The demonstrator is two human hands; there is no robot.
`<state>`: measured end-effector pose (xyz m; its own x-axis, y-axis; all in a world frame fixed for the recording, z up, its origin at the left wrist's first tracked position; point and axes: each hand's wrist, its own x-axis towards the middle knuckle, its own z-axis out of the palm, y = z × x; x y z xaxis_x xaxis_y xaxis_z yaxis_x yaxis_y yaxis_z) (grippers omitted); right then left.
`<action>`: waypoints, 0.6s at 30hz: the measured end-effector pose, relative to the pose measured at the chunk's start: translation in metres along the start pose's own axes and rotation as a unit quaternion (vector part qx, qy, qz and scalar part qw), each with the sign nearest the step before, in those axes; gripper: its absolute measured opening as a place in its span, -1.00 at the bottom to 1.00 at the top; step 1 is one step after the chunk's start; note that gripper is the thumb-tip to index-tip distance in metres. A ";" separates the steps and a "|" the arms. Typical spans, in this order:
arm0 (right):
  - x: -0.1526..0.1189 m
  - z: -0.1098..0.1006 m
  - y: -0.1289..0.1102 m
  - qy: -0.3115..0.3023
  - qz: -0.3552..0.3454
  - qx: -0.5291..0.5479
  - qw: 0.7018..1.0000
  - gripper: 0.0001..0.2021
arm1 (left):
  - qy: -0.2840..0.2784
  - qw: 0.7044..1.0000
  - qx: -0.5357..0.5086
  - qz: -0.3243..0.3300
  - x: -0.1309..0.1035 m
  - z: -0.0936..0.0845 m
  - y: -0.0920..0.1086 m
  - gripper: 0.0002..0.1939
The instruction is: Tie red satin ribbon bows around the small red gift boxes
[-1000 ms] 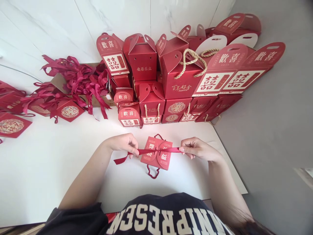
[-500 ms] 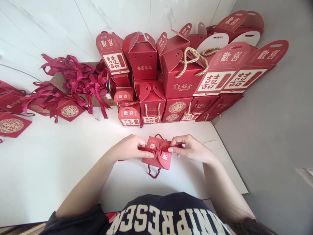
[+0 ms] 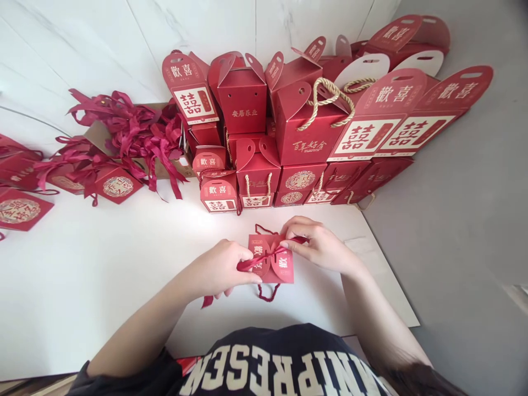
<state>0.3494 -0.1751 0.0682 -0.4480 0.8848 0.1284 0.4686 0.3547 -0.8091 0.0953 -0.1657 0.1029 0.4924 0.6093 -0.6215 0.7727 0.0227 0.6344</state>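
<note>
Red in the head view: holds the ribbon (image 3: 274, 253) crossed over the middle of the box (image 3: 286, 275), flat on the white table (image 3: 124, 275). Grips the ribbon's left part in the left hand (image 3: 223, 269), closed; pinches its right part in the right hand (image 3: 317, 246). Beyond, rises to stacked boxes (image 3: 303, 180); far left, spills loose ribbons (image 3: 132, 129) from a carton (image 3: 99, 138).
</note>
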 end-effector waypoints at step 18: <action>-0.010 0.006 0.005 -0.095 0.084 0.197 0.972 -0.63 | -0.060 0.990 -0.081 0.094 0.013 -0.019 -0.005 -0.61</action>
<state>0.3515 -0.1837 0.0597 -0.5414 0.8345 -0.1022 0.2361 0.0342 -0.9711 0.0904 -0.1430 0.1003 0.6727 0.5171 -0.5292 0.5932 0.0504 0.8034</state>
